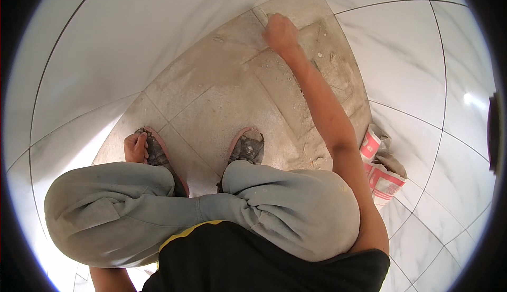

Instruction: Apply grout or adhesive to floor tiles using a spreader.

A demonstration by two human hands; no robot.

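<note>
My right hand (pixel 281 32) is stretched far forward, low over the tiled floor (pixel 227 110) close to the far wall. Its fingers are closed in a fist, knuckles up; whatever they hold is hidden beneath the hand. A narrow pale line or strip (pixel 260 16) shows at the floor just left of the fist. Back by my left shoe (pixel 156 149), my left hand (pixel 136 148) hangs closed, thumb folded over the curled fingers, and nothing shows in it. Under and right of my right forearm, the floor is rough, with crumbs and grey dusty residue (pixel 322 59).
White marble-look wall tiles (pixel 391 49) enclose the corner on the left, far side and right. Torn red-and-white paper bags (pixel 388 181) stand against the right wall, beside my right arm. My right shoe (pixel 247 147) is planted on the dusty tiles between my knees.
</note>
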